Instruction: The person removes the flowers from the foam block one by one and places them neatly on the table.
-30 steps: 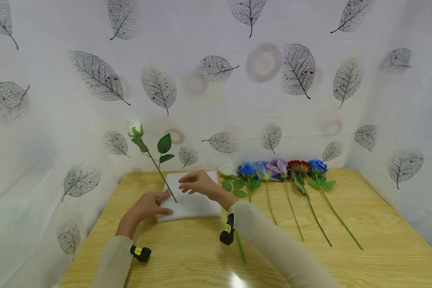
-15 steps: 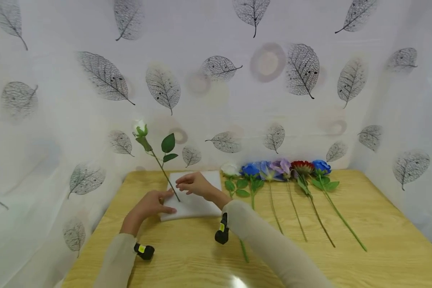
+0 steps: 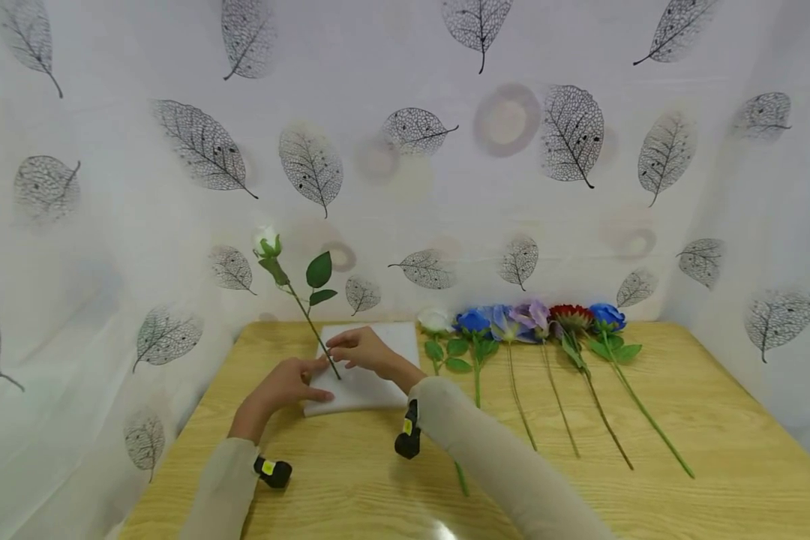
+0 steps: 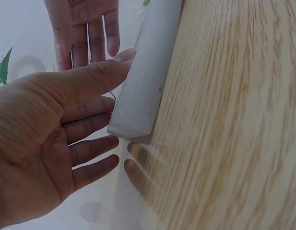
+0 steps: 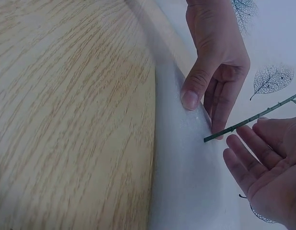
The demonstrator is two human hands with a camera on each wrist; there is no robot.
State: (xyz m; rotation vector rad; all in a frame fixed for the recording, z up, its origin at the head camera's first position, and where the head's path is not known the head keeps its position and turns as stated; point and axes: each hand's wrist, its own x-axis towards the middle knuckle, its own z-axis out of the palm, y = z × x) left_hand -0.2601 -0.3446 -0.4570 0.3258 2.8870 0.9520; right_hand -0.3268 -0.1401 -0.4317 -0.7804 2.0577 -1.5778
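Note:
A white rose (image 3: 267,244) with a green stem (image 3: 310,319) leans to the left, its lower end at the top of a white foam block (image 3: 371,390). My left hand (image 3: 285,390) rests at the block's left side, thumb and fingers spread against its edge; the left wrist view shows the thumb on the foam (image 4: 145,86). Beside the stem is my right hand (image 3: 371,352), its fingers loosely extended. In the right wrist view these fingertips (image 5: 239,155) meet or nearly touch the stem (image 5: 253,118); contact is hard to judge.
To the right, several flowers lie side by side on the wooden table (image 3: 682,390): a white rose (image 3: 435,321), blue roses (image 3: 607,316), a purple flower (image 3: 533,315) and a red one (image 3: 571,316). A leaf-patterned curtain (image 3: 405,187) encloses the back and sides.
My right hand has moved left, closing the gap to the rose stem. The rose keeps its tilt and my left hand stays at the block. The whole head view has shifted slightly.

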